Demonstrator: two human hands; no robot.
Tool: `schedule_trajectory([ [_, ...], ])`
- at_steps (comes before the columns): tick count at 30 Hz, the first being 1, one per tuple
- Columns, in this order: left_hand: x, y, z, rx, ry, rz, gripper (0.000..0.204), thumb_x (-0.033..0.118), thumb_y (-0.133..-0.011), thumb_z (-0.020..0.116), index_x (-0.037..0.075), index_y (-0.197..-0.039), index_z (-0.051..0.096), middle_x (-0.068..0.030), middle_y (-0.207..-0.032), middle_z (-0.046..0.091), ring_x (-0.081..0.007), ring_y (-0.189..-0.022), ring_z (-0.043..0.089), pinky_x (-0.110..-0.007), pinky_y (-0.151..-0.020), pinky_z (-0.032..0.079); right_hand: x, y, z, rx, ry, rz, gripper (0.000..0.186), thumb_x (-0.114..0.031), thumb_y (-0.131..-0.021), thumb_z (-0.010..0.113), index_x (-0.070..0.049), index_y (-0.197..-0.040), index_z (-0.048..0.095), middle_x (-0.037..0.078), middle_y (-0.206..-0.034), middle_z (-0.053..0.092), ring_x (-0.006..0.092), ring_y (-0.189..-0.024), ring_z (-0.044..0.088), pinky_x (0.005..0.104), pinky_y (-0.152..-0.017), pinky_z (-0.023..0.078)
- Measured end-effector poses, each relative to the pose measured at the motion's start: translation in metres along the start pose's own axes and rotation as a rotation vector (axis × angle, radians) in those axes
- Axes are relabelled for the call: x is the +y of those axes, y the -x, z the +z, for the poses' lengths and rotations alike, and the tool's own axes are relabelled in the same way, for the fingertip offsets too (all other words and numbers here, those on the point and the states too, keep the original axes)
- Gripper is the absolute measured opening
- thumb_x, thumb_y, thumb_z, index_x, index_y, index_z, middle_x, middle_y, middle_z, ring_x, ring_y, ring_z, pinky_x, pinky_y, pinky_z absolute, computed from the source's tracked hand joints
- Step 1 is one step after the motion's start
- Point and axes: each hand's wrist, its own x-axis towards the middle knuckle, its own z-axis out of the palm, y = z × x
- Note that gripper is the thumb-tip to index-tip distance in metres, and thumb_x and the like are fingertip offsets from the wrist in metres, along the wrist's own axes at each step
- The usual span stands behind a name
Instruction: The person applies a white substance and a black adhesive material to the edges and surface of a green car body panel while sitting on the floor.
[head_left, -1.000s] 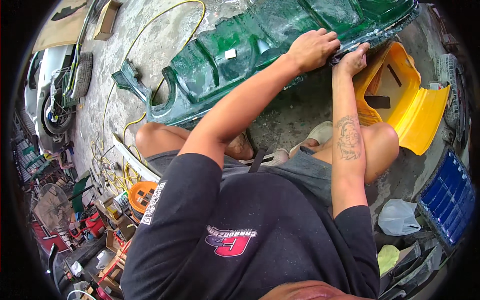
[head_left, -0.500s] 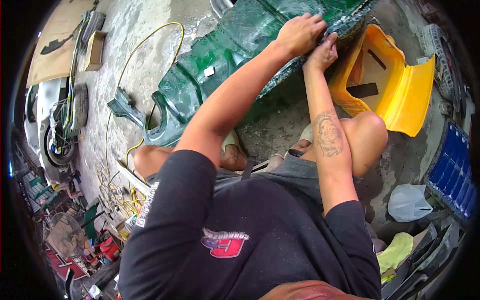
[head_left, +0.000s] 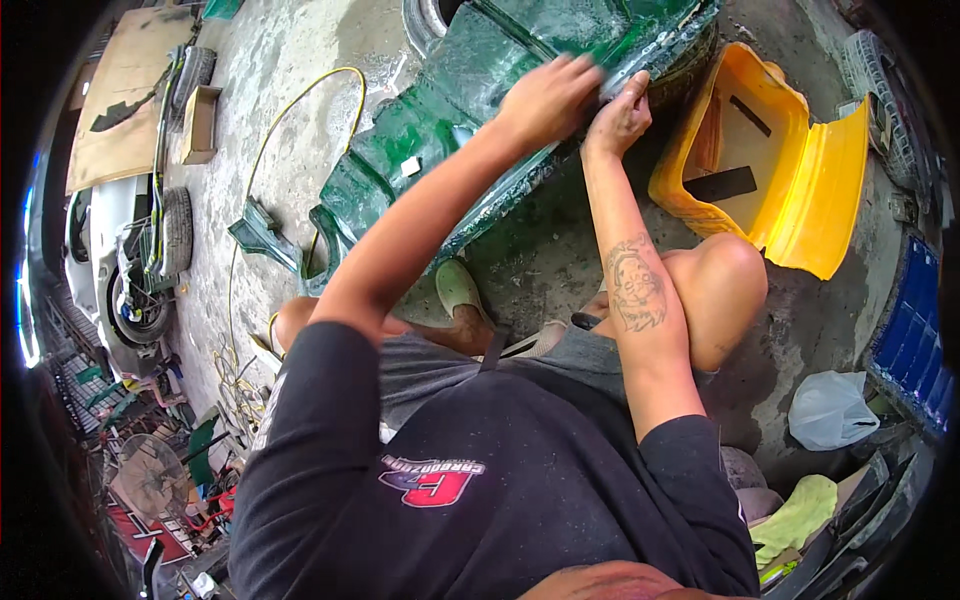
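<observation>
Though hazy above concrete [head_left: 530,235], left hand [head_left: 550,103] over glossy green panel [head_left: 478,60], right hand [head_left: 618,122] at its edge, grips unclear.

A vehicle workshop — white vehicle [head_left: 98,240], tyre [head_left: 179,232], stained concrete floor [head_left: 213,300].

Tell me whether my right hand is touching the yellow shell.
Apart: the head view shows a gap, with floor visible between the right hand and the yellow shell.
</observation>
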Motion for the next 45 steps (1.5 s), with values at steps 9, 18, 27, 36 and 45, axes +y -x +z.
schedule_trajectory([
  [9, 0.002, -0.026, 0.022, 0.001, -0.003, -0.059, 0.023, 0.016, -0.089, 0.063, 0.005, -0.109, 0.059, -0.0132, -0.106, 0.059, -0.0347, -0.101, 0.058, -0.044, -0.086, 0.051, 0.012, -0.016, -0.003, 0.017, -0.111, -0.082, 0.059, -0.043, -0.105, 0.045, 0.011, -0.119, 0.063, 0.025, -0.110, 0.070, 0.0318, -0.093, 0.065, 0.0399, -0.087, 0.048],
  [18, 0.007, 0.122, -0.031, 0.088, -0.019, -0.111, 0.038, 0.009, -0.080, 0.072, 0.005, -0.116, 0.062, -0.0174, -0.109, 0.064, -0.0366, -0.103, 0.062, -0.045, -0.089, 0.052, 0.001, 0.005, 0.015, 0.011, 0.180, -0.030, 0.064, -0.050, -0.102, 0.044, 0.010, -0.111, 0.067, 0.029, -0.113, 0.068, 0.0368, -0.105, 0.064, 0.0438, -0.091, 0.048],
  [27, 0.004, -0.022, 0.013, 0.124, -0.128, -0.157, 0.017, 0.023, -0.080, 0.062, 0.012, -0.092, 0.067, -0.0065, -0.105, 0.061, -0.0279, -0.102, 0.058, -0.041, -0.083, 0.051, 0.003, -0.003, 0.010, 0.044, 0.205, 0.046, 0.061, -0.046, -0.097, 0.054, 0.013, -0.109, 0.064, 0.029, -0.109, 0.067, 0.0375, -0.099, 0.065, 0.0452, -0.085, 0.052],
  [36, 0.023, 0.263, -0.042, 0.078, 0.027, -0.317, 0.027, 0.019, -0.082, 0.068, 0.009, -0.105, 0.057, -0.0085, -0.101, 0.054, -0.0296, -0.094, 0.054, -0.042, -0.079, 0.047, 0.005, -0.013, 0.010, 0.082, 0.160, -0.030, 0.069, -0.051, -0.091, 0.054, 0.015, -0.107, 0.068, 0.030, -0.118, 0.065, 0.0401, -0.110, 0.062, 0.0448, -0.097, 0.047],
  [45, 0.014, 0.033, -0.003, 0.149, -0.128, -0.293, 0.019, 0.021, -0.073, 0.069, 0.014, -0.090, 0.066, -0.0061, -0.098, 0.061, -0.0276, -0.096, 0.060, -0.039, -0.080, 0.050, 0.037, -0.034, 0.009, -0.037, 0.443, -0.063, 0.067, -0.053, -0.098, 0.047, 0.008, -0.117, 0.066, 0.028, -0.111, 0.069, 0.0375, -0.105, 0.066, 0.0471, -0.088, 0.052],
])
